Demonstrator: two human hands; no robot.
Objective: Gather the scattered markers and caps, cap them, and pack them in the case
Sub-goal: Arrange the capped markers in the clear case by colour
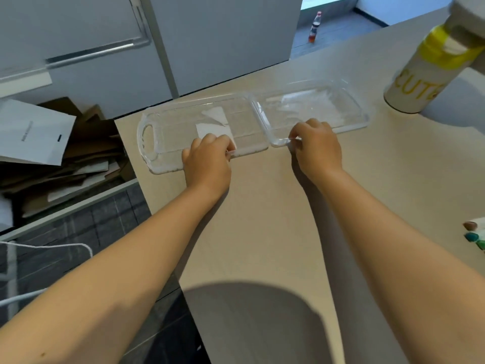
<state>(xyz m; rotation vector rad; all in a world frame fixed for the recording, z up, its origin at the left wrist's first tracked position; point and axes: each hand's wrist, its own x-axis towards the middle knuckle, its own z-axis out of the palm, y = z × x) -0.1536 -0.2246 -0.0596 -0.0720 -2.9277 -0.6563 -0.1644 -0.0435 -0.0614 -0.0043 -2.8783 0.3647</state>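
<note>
Two bare hands, left hand (207,157) and right hand (316,145), reach over the pale beige counter (262,219), fingers pinching the near rim of the clear plastic case (315,106), lying opened flat. Right of the fingers, coloured marker ends (476,239) are cut off. Beyond, a blurred white-and-yellow canister (425,72) and grey cabinets (215,35).
</note>
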